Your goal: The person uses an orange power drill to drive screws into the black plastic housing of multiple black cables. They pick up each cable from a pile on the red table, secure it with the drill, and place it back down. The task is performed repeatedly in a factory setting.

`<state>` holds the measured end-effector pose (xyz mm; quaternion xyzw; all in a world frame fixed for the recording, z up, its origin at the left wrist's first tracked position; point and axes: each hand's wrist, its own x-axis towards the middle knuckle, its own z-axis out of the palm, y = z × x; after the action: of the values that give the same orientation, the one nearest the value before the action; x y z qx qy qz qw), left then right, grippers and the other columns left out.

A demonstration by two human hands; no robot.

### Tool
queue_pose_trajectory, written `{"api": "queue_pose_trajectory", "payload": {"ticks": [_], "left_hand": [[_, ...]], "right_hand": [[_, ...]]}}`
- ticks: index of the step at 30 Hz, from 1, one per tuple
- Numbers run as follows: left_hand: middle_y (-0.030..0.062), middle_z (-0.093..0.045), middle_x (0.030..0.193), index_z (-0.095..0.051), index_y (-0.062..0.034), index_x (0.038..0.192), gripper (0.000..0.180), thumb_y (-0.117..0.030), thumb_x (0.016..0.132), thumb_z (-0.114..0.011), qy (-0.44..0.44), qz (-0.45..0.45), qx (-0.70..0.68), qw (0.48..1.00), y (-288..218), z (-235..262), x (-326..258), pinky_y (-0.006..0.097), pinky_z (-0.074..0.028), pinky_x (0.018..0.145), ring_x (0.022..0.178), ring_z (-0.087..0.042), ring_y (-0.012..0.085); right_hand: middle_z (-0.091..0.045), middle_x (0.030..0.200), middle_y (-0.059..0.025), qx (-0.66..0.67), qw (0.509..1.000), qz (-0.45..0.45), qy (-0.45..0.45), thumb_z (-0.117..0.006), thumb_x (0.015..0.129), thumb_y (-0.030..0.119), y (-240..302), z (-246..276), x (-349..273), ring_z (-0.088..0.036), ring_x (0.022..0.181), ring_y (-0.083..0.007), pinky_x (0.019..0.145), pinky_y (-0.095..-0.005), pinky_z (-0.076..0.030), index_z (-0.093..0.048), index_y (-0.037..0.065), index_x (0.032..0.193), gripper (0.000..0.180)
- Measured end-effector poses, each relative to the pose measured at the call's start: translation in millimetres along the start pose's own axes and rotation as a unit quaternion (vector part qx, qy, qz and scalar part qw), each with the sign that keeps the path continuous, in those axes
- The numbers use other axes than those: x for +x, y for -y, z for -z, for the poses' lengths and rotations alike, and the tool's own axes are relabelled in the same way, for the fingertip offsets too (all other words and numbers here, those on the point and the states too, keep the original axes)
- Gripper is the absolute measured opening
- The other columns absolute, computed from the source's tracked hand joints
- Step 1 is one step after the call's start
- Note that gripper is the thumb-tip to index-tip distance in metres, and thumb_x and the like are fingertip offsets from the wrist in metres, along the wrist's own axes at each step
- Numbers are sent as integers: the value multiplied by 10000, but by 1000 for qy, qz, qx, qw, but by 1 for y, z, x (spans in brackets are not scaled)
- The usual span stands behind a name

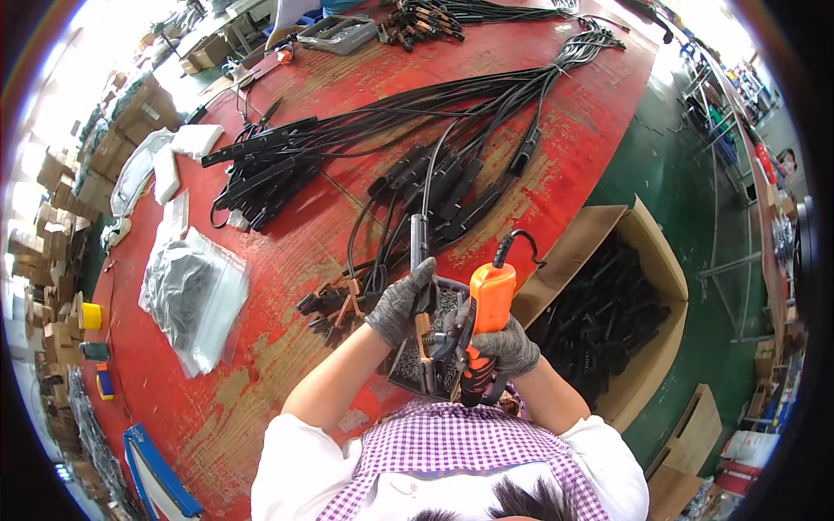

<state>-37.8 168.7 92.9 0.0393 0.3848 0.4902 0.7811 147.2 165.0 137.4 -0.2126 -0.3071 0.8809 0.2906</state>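
Observation:
My gloved left hand [398,306] is closed around a welding electrode holder [420,239]. Its black handle points away from me with a cable running out of the far end, and its copper-coloured jaw part lies toward me. In my gloved right hand [508,346] is an orange electric screwdriver [493,295], its cord leaving the far end. The screwdriver stands just right of the holder; its tip is hidden. Beneath both hands sits a dark tray [404,369] of small grey metal pieces, probably screws. Copper-coloured clamp parts [347,300] on black cables lie left of the tray.
Bundled black cables [382,113] with black handles [269,178] spread across the worn red table [287,278]. Plastic bags [195,295] lie at left. A cardboard box [669,356] of black parts stands at right, beside the table. A grey bin [339,36] is at the far side.

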Motion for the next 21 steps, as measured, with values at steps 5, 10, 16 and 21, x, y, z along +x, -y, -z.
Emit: {"api": "queue_pose_trajectory", "payload": {"ticks": [5, 10, 16, 21], "left_hand": [[31, -560, 665, -548, -47, 891, 409, -449, 814, -551, 27, 9, -28, 999, 2, -21, -9, 275, -511, 604, 595, -584, 158], [81, -619, 907, -492, -63, 1087, 434, -436, 871, -449, 121, 38, -73, 989, 35, -4, -28, 300, -512, 659, 765, -612, 180], [114, -601, 952, -511, -73, 1076, 547, -551, 817, -450, 152, 36, -284, 946, 28, 22, -52, 416, -476, 755, 868, -585, 245], [136, -536, 1074, -531, -118, 1069, 501, -540, 802, -491, 76, -26, -327, 942, 44, 23, -62, 416, -470, 714, 868, -557, 260]], "right_hand": [[-582, 876, -109, -20, 998, -32, -55, -703, 647, 163, 2, 8, 2, -602, 607, -183, 509, -281, -517, -500, 28, 963, 399], [-584, 738, -78, 41, 997, -27, -52, -658, 679, 156, 7, 9, 11, -600, 571, -176, 526, -281, -521, -503, 20, 976, 362], [-587, 725, -109, -12, 995, -15, -102, -651, 683, 144, 8, 13, 11, -610, 573, -211, 519, -328, -532, -478, 16, 1021, 401], [-545, 958, -171, -9, 970, 216, -114, -656, 713, 201, 14, 21, -1, -570, 648, -212, 544, -331, -492, -458, 50, 1027, 401]]}}
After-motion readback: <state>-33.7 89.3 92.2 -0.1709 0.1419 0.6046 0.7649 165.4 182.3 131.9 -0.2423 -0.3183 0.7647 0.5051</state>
